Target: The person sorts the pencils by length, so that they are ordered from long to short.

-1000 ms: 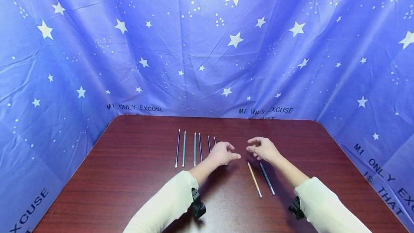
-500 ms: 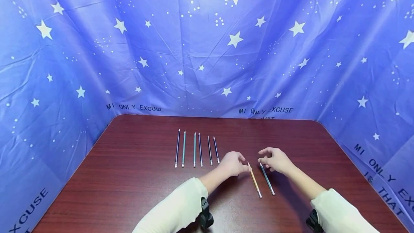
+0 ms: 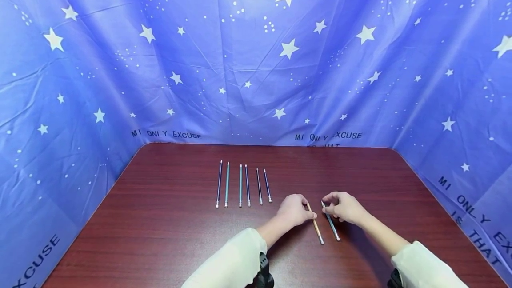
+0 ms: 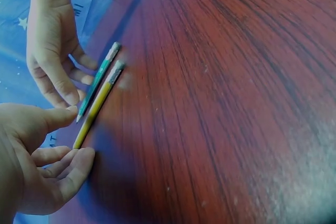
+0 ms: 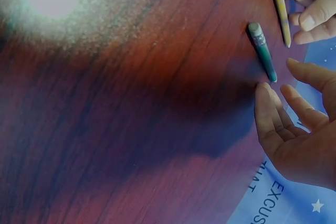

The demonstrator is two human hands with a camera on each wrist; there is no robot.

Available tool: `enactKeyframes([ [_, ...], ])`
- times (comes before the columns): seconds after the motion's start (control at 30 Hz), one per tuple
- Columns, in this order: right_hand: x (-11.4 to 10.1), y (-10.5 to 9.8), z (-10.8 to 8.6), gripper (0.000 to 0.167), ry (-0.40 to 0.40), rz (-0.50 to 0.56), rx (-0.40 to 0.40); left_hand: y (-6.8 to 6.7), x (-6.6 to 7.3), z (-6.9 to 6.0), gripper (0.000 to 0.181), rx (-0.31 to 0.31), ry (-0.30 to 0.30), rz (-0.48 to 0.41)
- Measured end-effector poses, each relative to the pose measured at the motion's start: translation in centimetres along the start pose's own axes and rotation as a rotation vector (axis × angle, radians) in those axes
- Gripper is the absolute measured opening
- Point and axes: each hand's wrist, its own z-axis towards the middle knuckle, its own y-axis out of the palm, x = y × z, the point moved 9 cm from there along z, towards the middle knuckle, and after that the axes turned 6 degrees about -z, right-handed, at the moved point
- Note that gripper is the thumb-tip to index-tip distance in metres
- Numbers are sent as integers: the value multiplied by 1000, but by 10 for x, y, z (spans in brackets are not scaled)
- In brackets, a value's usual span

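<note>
A yellow pencil point(image 3: 315, 226) and a green pencil point(image 3: 332, 226) lie side by side on the table, erasers toward the near edge. My left hand point(image 3: 294, 210) is at the far, pointed end of the yellow pencil, its thumb and fingers spread to either side. In the left wrist view its fingertips point(image 4: 83, 157) are at the tip; contact is unclear. My right hand point(image 3: 345, 208) hovers around the green pencil's point. The right wrist view shows a gap between its thumb point(image 5: 302, 69) and fingers, beside the green pencil's tip point(image 5: 273, 77).
Left of the hands, several dark and teal pencils point(image 3: 240, 186) lie in a spaced row, erasers toward me. A blue star-patterned cloth point(image 3: 256, 57) hangs around the back and sides of the red-brown wooden table point(image 3: 160, 234).
Both hands have come nearer and lower, the left also rightward, to the points of the yellow and green pencils. The row of pencils, partly covered before, now shows fully. The pencils lie as before.
</note>
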Motion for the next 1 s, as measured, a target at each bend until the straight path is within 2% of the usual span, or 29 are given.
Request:
enactKeyframes([
  [0.2,-1,3,-3,34,-15,-25,-4,1,3,1,34,30,-11,53],
  [0.43,-4,3,-7,36,-16,-25,-4,5,7,5,28,52,22,181],
  [0.5,-4,3,-6,36,-20,-20,-4,6,8,5,29,49,28,193],
  [0.6,-3,4,-5,37,-26,-23,-4,6,8,7,34,47,36,165],
  [0.7,-2,5,-5,38,-21,-33,-2,6,5,8,29,48,35,112],
  [0.9,-1,5,-6,37,-9,-72,22,7,-4,8,14,43,-25,5],
  [1.0,0,6,-6,36,-12,-87,40,4,-8,7,17,53,-58,-50],
])
